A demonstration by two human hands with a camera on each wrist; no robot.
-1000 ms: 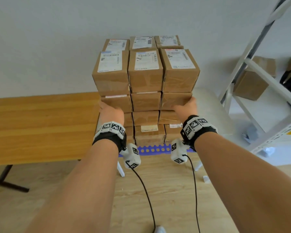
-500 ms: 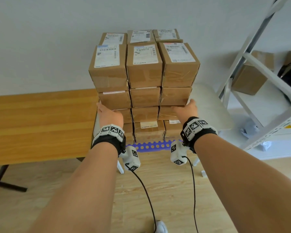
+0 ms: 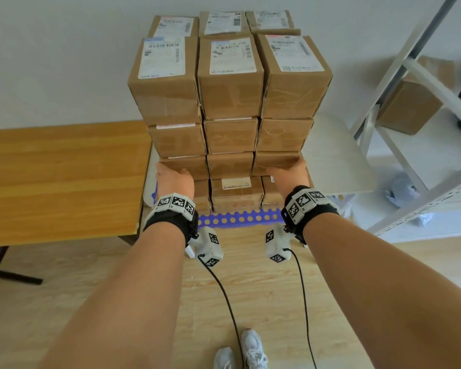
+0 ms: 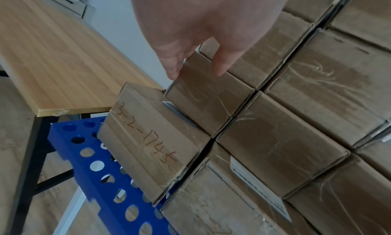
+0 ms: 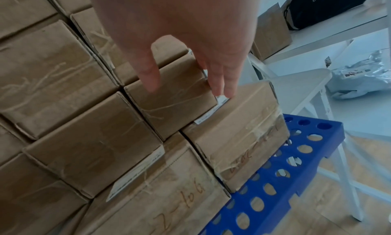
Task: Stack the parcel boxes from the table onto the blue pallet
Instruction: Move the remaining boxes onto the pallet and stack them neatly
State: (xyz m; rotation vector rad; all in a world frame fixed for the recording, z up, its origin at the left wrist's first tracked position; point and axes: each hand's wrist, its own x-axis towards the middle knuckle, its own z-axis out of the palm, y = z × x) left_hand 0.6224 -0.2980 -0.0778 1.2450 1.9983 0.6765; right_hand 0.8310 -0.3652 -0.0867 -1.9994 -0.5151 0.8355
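Both hands on the parcel stack, second tier up.

We see our left hand (image 3: 174,179) and right hand (image 3: 290,173), fingers straight, pressing the outer sides of the parcel boxes (image 3: 230,97). The boxes stand four tiers high on the blue pallet (image 3: 240,218), beside the wooden surface (image 3: 64,179); neither grip closes round anything.

Both hands sliding down stack sides: left hand (image 3: 174,179) and right hand (image 3: 290,173) now flanking second-from-bottom row.
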